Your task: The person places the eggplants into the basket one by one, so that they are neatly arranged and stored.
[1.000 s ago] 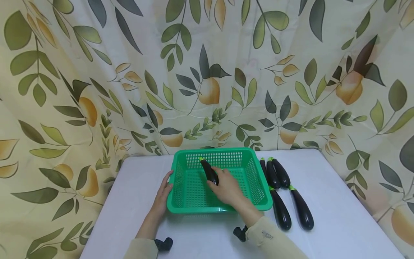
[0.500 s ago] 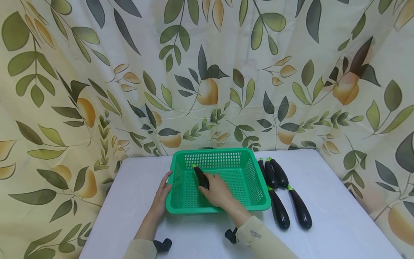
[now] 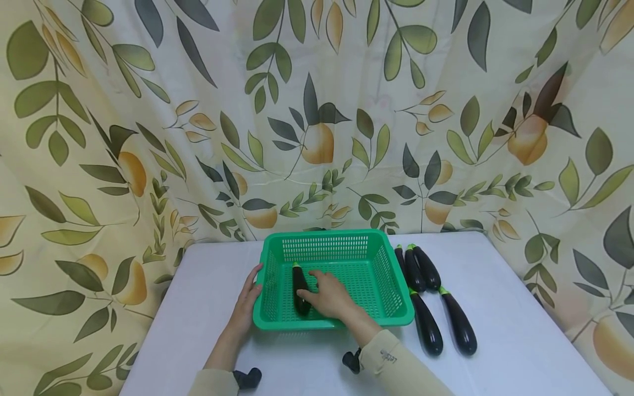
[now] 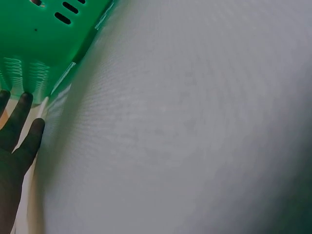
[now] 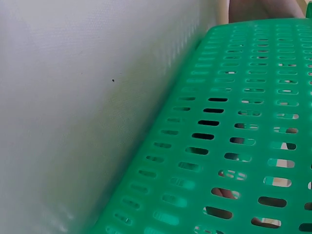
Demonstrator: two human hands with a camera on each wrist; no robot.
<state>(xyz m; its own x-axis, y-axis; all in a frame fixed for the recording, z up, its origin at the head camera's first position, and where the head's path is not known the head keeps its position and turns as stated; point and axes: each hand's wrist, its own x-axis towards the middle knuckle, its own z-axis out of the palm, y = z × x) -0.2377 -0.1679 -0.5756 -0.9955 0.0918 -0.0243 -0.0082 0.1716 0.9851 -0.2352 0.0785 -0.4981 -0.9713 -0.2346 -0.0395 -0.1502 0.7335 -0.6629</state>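
Note:
One dark eggplant point(image 3: 300, 291) lies lengthwise on the floor of the green plastic basket point(image 3: 333, 323), left of its middle, green stem end toward the back. My right hand point(image 3: 331, 298) reaches over the front rim beside it. The thumb overlaps the eggplant's lower half, while the fingers are spread away to its right. At the basket's left side, my left hand point(image 3: 246, 300) rests against the outer wall with extended fingers. The left wrist view has this hand's fingers point(image 4: 30, 144) next to the basket's end. Only perforated wall point(image 5: 227, 124) and tablecloth fill most of the right wrist view.
Right of the basket, several more eggplants point(image 3: 427, 324) lie on the white-covered table point(image 3: 208, 275), some close to its wall. A leaf-and-fruit patterned curtain point(image 3: 317, 203) hangs behind the table. Black straps are on both wrists.
The right hand has moved left and lowered the eggplant, which was gripped and tilted, onto the basket floor. Its fingers have since spread off it. The left hand stays at the basket's side.

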